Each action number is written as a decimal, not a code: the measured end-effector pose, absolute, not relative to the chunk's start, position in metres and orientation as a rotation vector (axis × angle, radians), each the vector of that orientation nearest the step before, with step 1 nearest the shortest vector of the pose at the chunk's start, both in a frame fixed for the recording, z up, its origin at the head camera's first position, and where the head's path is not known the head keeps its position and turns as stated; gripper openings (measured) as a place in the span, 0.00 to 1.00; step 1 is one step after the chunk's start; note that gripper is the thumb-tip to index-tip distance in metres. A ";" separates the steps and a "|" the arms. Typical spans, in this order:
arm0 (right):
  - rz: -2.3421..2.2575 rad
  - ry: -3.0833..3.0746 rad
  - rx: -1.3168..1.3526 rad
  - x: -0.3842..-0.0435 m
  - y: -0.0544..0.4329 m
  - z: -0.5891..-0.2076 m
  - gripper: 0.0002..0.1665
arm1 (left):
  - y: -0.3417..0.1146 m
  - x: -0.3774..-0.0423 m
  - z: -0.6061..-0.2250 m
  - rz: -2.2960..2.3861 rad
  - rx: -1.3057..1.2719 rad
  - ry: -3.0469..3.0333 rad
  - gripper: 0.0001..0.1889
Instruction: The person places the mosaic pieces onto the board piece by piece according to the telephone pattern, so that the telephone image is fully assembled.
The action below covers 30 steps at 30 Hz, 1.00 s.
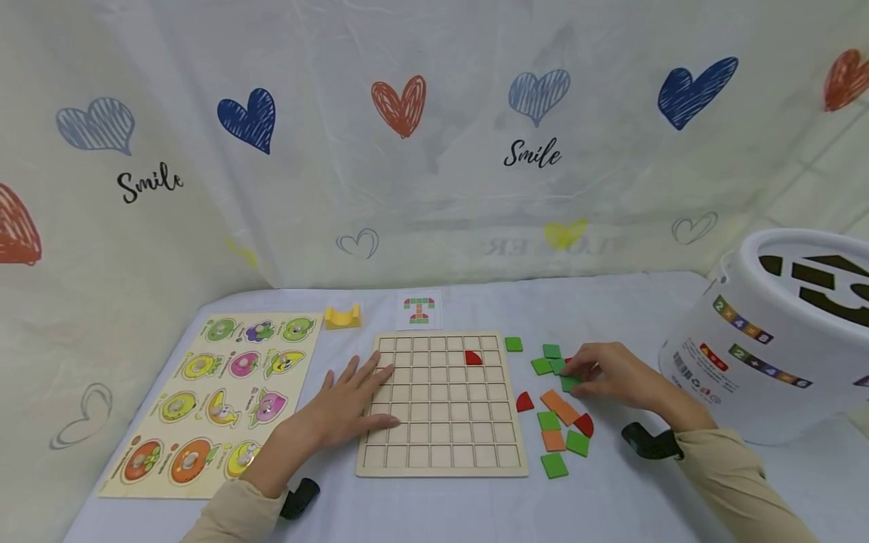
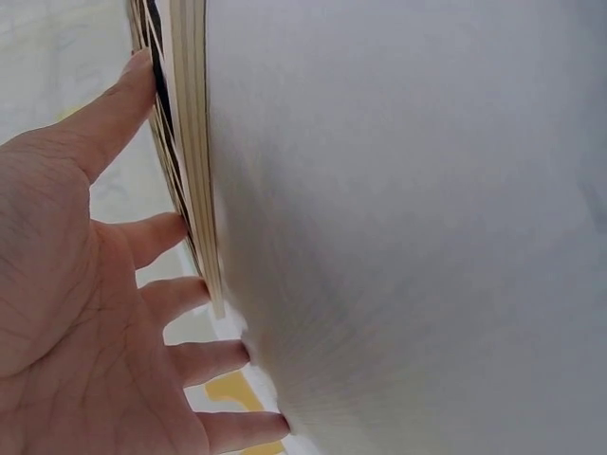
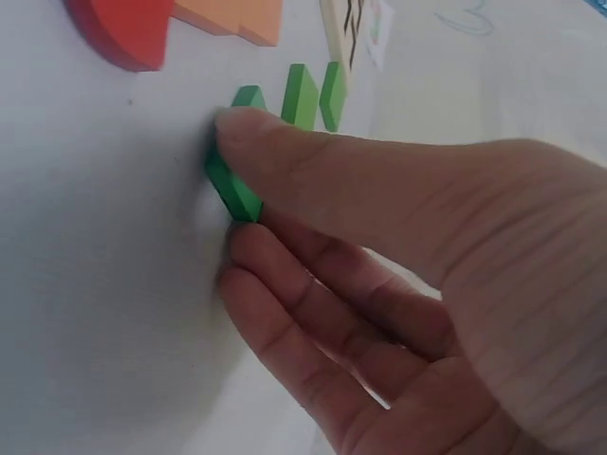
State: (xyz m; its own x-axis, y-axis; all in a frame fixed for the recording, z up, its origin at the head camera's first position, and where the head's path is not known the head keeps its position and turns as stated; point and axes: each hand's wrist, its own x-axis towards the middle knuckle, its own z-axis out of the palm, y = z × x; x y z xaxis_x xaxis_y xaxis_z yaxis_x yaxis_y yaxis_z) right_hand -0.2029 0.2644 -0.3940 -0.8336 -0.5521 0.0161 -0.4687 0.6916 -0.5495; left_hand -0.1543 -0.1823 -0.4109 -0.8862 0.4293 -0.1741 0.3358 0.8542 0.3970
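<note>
Pale wooden grid [image 1: 444, 455] holds one red quarter-circle [image 1: 473, 358]; loose tiles [image 1: 554, 465] off right edge; left hand [image 1: 345, 411] spread, right hand [image 1: 614, 373] pinching green square [image 3: 237, 192].

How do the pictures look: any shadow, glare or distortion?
Head: soft, even light, the bucket seemingly stretched near the edge; left wrist: dim, with faint shading on the cloth beside the board; right wrist: slightly soft detail, shadow beside the held green tile; no strong glare in any view.
</note>
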 end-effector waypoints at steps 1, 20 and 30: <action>-0.830 2.748 -0.816 -0.203 0.264 -0.394 0.16 | -0.182 -0.154 -0.411 0.526 0.584 2.773 0.46; -0.861 2.702 -0.628 -0.201 0.265 -0.390 0.16 | -0.180 -0.152 -0.407 0.515 0.571 2.772 0.45; -0.885 2.769 -0.615 -0.200 0.264 -0.389 0.15 | -0.180 -0.153 -0.407 0.519 0.547 2.767 0.45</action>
State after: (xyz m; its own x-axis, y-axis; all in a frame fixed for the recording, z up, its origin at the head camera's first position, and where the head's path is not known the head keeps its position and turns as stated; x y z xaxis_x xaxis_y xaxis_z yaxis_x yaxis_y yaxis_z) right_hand -0.2003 0.2642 -0.3888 -0.9004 -0.4336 -0.0360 -0.3324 0.7389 -0.5862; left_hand -0.1531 -0.1803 -0.4073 -0.8915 0.4098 -0.1931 0.3120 0.8645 0.3941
